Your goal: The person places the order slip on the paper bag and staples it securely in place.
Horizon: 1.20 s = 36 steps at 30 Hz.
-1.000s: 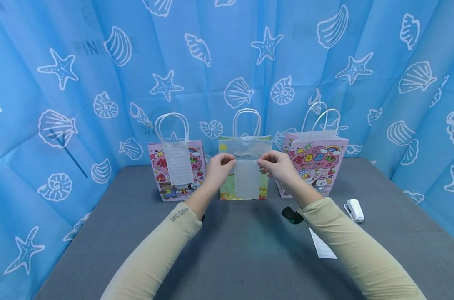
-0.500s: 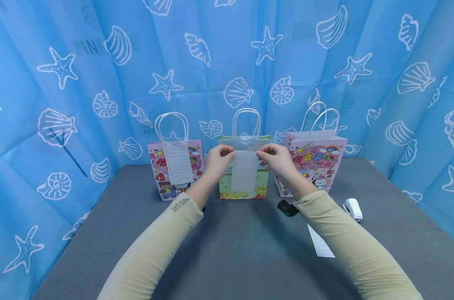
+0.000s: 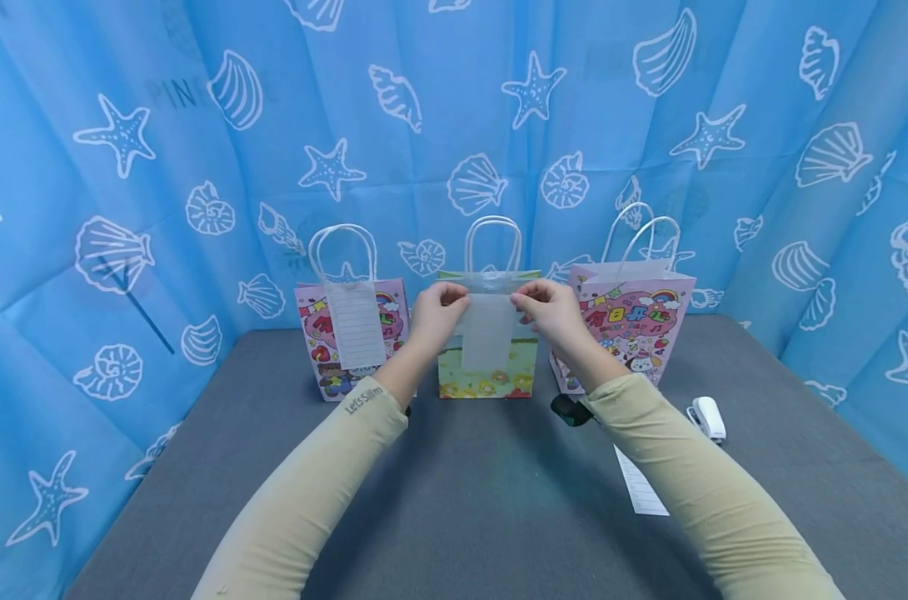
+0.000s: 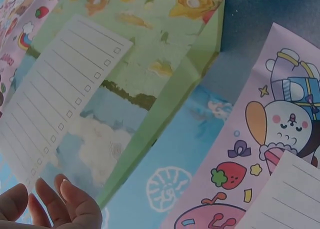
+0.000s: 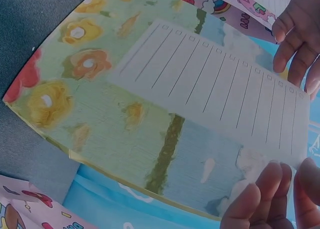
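Grey cloth-covered bench [image 3: 454,517]; behind, blue shell-print curtain [image 3: 439,100] with faint "PIN" lettering [image 3: 172,94]. We see left grip [image 3: 437,317] and right grip [image 3: 551,317] each pinching white lined paper slip [image 3: 487,333] near top, before green floral paper bag [image 3: 523,379]. Beige sleeve [image 3: 360,402] reads "Let's".

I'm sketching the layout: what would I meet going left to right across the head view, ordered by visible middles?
Left pink bag → left hand → held paper → right hand → right pink bag → white stapler.
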Available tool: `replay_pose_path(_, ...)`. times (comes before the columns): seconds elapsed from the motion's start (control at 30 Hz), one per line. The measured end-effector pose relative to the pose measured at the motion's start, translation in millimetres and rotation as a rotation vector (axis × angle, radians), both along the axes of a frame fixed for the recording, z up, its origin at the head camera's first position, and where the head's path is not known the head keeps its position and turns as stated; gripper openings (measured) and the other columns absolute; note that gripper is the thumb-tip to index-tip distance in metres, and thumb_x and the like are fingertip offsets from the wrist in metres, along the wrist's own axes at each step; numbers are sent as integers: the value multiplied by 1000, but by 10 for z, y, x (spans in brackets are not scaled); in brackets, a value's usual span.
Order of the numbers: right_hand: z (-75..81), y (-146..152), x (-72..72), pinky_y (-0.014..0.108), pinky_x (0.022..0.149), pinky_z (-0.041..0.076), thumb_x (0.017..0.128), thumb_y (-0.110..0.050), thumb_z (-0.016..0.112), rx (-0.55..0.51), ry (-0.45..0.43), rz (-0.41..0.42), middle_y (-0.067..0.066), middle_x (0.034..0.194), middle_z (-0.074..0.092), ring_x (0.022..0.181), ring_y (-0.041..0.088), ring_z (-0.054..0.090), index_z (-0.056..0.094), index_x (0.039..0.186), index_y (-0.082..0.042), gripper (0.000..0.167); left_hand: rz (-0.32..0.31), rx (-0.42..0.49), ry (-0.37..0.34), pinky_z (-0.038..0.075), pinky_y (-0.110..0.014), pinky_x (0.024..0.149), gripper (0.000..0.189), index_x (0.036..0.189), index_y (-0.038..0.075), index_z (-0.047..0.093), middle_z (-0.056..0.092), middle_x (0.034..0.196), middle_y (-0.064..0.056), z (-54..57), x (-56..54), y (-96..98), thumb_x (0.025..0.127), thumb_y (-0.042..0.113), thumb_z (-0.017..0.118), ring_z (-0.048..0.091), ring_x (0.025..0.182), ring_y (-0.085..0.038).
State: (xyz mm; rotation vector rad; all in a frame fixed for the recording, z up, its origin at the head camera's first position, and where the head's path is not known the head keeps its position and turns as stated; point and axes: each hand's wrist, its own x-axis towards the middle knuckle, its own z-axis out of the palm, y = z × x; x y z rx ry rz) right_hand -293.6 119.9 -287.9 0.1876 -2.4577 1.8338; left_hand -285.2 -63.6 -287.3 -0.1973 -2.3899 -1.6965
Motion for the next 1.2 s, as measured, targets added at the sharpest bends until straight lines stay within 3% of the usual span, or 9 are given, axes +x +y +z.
replay_pose_path(0.23,10,-5,-34,23,62,44,98,-16,60,1,57,-23,3,87,55,71,14,53,61,104,3,20,52,-68,103,48,-35,86,19,113,-1,64,63,110,-14,61,-11,-22,98,8,57,58,102,-26)
replay_pose_path(0.33,13,-13,-52,22,57,41,98,-16,60,-7,71,-37,2,83,53,64,11,47,61,101,3,19,99,-207,215,43,-37,93,22,116,2,64,61,114,-12,102,-37,-34,96,10,61,54,107,-27)
replay_pose_path(0.43,18,-16,-68,22,56,38,98,-17,61,-3,74,-56,3,83,51,63,10,42,62,101,2,19,146,-421,297,36,-39,103,33,124,4,61,57,125,-12,147,-88,-41,93,16,66,48,119,-28)
replay_pose_path(0.57,23,-24,-89,23,59,38,98,-19,61,25,77,-85,4,86,52,70,12,44,63,102,1,21,147,-690,239,25,-43,113,57,139,4,49,44,145,-11,188,-191,-51,92,30,69,32,139,-30)
replay_pose_path(0.67,20,-40,-107,25,63,40,97,-19,61,35,77,-97,4,88,55,75,15,46,64,103,2,22,114,-797,155,20,-48,114,67,145,6,43,32,154,-9,191,-269,-57,91,38,67,16,146,-30)
replay_pose_path(0.83,21,-62,-125,27,69,42,97,-19,63,48,77,-112,6,90,57,82,16,50,64,103,2,22,82,-795,113,20,-51,113,57,139,12,52,32,155,-9,177,-356,-38,92,40,64,12,147,-31)
replay_pose_path(1.0,16,-72,-130,26,72,46,97,-16,62,63,114,-116,9,94,60,84,17,53,64,106,3,22,77,-698,123,21,-51,113,33,116,11,66,42,148,-9,156,-384,6,93,35,65,19,145,-30)
replay_pose_path(1.1,6,-78,-130,28,73,47,96,-13,62,79,189,-127,13,97,58,86,20,54,63,110,4,22,76,-644,130,23,-50,112,25,105,10,68,46,145,-8,143,-389,23,93,32,65,26,142,-29)
replay_pose_path(1.2,-1,-87,-132,36,84,45,93,-9,65,159,332,-171,18,108,56,98,28,53,61,116,7,28,74,-607,130,26,-49,111,23,102,9,68,48,143,-8,134,-391,25,93,30,66,33,138,-27)
